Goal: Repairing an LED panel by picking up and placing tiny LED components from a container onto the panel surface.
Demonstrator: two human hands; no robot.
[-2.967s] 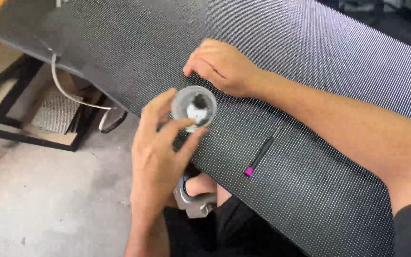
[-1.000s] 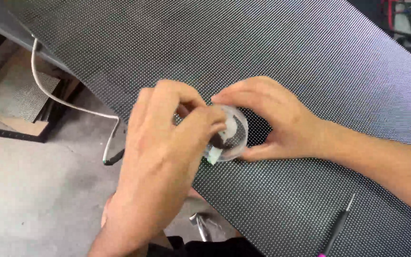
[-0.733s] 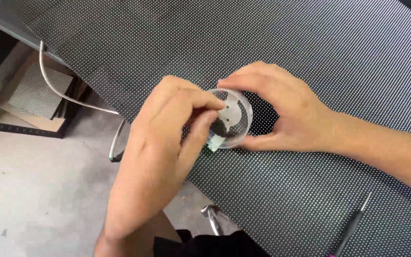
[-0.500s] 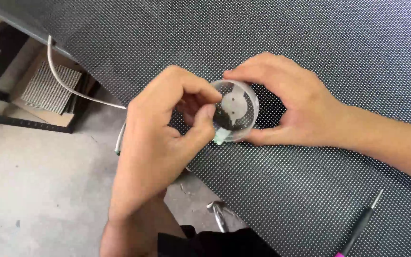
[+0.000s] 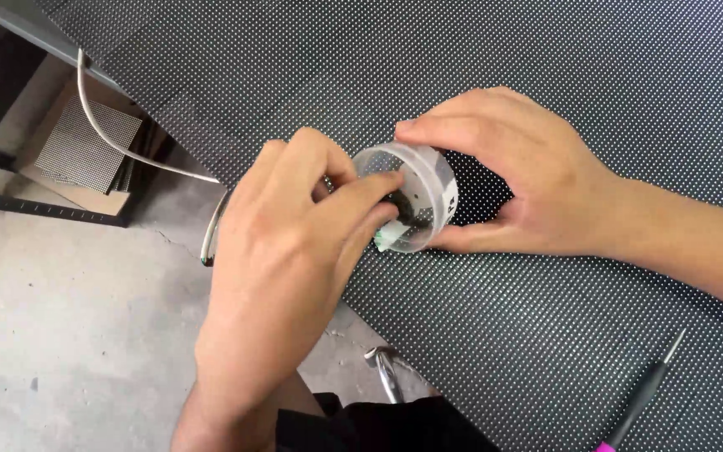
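Screwdriver [image 5: 642, 398] low right, well apart from cupped clear container [image 5: 424, 188].

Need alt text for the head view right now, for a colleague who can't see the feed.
Two bare hands work at a small clear plastic cup tipped on its side on a black dotted panel: the right hand steadies it while the left hand reaches fingers into its mouth. A thin pointed tool with a pink end lies on the panel at lower right, and a concrete floor shows at left.
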